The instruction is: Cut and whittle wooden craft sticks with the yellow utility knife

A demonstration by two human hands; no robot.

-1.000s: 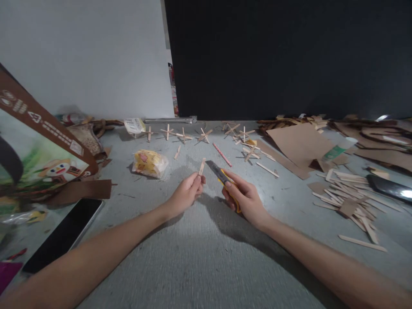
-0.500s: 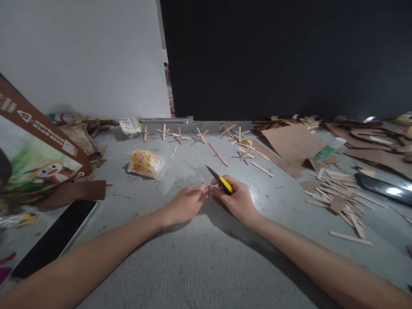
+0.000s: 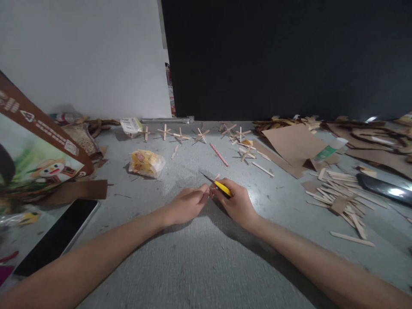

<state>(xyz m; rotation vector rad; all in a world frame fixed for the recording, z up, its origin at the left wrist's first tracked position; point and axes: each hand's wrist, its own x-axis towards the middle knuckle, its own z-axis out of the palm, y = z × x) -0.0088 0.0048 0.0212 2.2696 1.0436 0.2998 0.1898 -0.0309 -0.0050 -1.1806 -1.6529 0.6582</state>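
My right hand is closed around a utility knife with a yellow and black handle. Its blade points to the left, just above my left fingertips. My left hand is closed in a pinch, its fingertips meeting those of my right hand. What it pinches is mostly hidden by the fingers. Behind the knife, a small pale wooden tip sticks up; which hand holds it I cannot tell.
Crossed stick pieces stand in a row at the back, near a pink striped straw. A yellow wrapper lies left of centre, a phone further left. Loose craft sticks and cardboard occupy the right.
The knife has tipped lower, its blade now flatter and reaching further left. A pale wooden tip has come into sight behind it. Both hands stay together in nearly the same place.
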